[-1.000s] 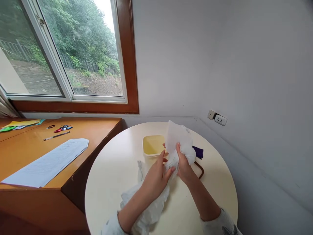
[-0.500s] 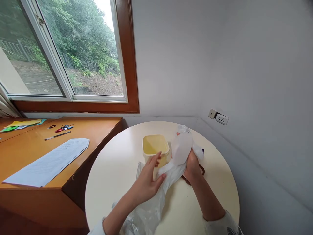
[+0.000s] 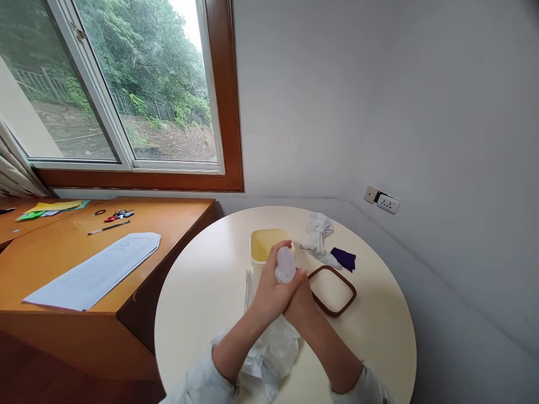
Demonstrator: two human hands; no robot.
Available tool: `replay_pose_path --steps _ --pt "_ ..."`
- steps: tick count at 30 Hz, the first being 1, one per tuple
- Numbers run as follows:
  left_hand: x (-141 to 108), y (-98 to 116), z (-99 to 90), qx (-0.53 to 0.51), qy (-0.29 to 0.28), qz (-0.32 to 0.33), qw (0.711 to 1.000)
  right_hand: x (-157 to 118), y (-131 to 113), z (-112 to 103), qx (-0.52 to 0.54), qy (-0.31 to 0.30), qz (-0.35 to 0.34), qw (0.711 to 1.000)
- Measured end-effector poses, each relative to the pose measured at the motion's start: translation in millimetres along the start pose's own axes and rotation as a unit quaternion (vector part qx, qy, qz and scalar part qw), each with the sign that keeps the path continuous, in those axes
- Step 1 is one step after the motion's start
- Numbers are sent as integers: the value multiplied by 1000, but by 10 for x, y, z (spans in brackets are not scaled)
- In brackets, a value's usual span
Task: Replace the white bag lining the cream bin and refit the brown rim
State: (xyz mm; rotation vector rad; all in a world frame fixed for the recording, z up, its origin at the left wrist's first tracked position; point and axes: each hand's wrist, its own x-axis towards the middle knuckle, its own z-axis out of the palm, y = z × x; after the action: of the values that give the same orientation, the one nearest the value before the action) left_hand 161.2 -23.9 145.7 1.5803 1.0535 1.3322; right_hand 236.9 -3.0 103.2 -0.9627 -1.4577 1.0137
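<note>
A smooth, whitish, slightly see-through lump (image 3: 286,265) bulges out between my two hands over the table; its exact kind does not show. My left hand (image 3: 269,293) curls around its left side and top, thumb across the front. Pressed against it from the right, my right hand (image 3: 301,302) is closed too, its fingers mostly hidden behind the left. Just beyond them stands an open yellow plastic tub (image 3: 263,242), partly covered by my left fingers. Under my forearms lies a crumpled clear plastic bag (image 3: 273,350).
On the round cream table (image 3: 193,286), a brown-rimmed square lid (image 3: 352,292) lies right of my hands. Behind it are a dark purple cloth (image 3: 344,258) and a crumpled white bag (image 3: 318,230). At left, a wooden desk (image 3: 177,216) carries papers (image 3: 101,269), a pen (image 3: 108,227) and keys (image 3: 119,215).
My hands have come together around the whitish lump, lower and further left. The white bag that was around it now lies at the table's back right. The lid and purple cloth are uncovered.
</note>
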Motion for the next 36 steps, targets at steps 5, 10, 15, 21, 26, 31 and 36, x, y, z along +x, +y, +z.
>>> replay_pose_path --steps 5,10,15,21,26,31,36 --pt "39 -39 -45 -106 81 -20 991 -124 -121 47 -159 1 -110 981" --pt "90 -17 -133 -172 166 -14 971 -203 -230 15 -5 -24 -97 995" --pt "63 99 -103 -243 150 23 958 -176 -286 -52 24 -117 -18 993" --pt "55 232 -176 -355 63 -8 933 -191 -191 -112 -135 -117 -30 983" --pt "141 284 -479 -350 83 -5 933 -277 -37 -273 -208 -114 -21 971" --pt "271 231 -828 -349 138 -1 927 -402 140 -498 -239 -117 33 963" --pt "437 18 -1135 -346 179 -20 921 -537 184 -634 -239 -154 53 957"
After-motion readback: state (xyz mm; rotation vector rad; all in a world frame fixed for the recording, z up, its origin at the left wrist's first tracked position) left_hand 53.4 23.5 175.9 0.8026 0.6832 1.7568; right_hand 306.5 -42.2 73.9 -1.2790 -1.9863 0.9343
